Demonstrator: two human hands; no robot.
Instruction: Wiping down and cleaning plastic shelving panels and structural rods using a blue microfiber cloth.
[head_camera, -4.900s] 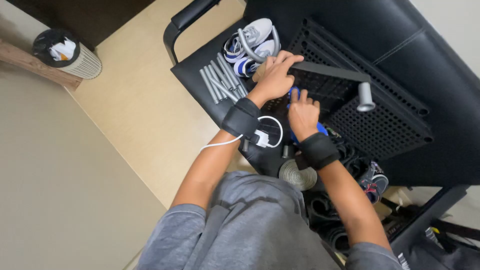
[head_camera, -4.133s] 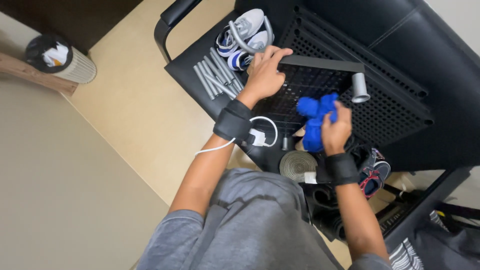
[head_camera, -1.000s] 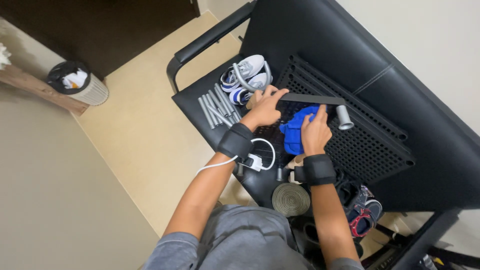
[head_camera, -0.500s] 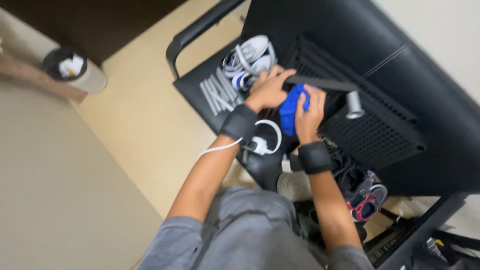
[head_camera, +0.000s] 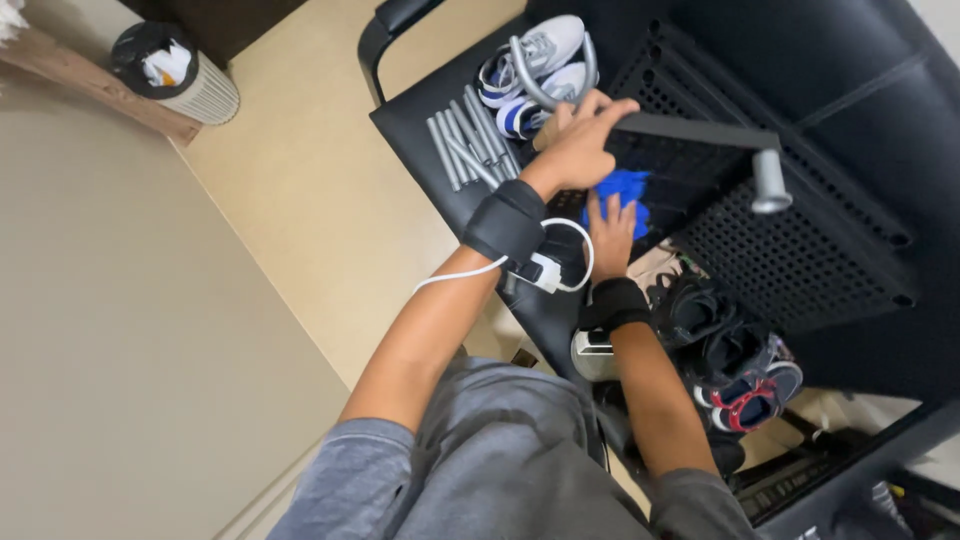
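Observation:
My left hand (head_camera: 578, 143) grips the near end of a black bar (head_camera: 690, 130) lying across the top of a black perforated shelf (head_camera: 800, 250). The bar ends in a short silver tube (head_camera: 770, 180). My right hand (head_camera: 610, 235) reaches under the left forearm and presses a blue cloth (head_camera: 622, 188) against the perforated shelf, fingers on the cloth. Both wrists wear black bands; a white cable runs from the left one.
White sneakers (head_camera: 540, 60) and several grey metal rods (head_camera: 465, 150) lie on the rack's left end. Dark shoes and a red-and-blue shoe (head_camera: 750, 395) sit on a lower level. A lined waste bin (head_camera: 175, 75) stands on the beige floor, far left.
My right hand brought the blue cloth down from mid-air onto the perforated shelf and has slid it a little. The left hand has stayed on the black bar.

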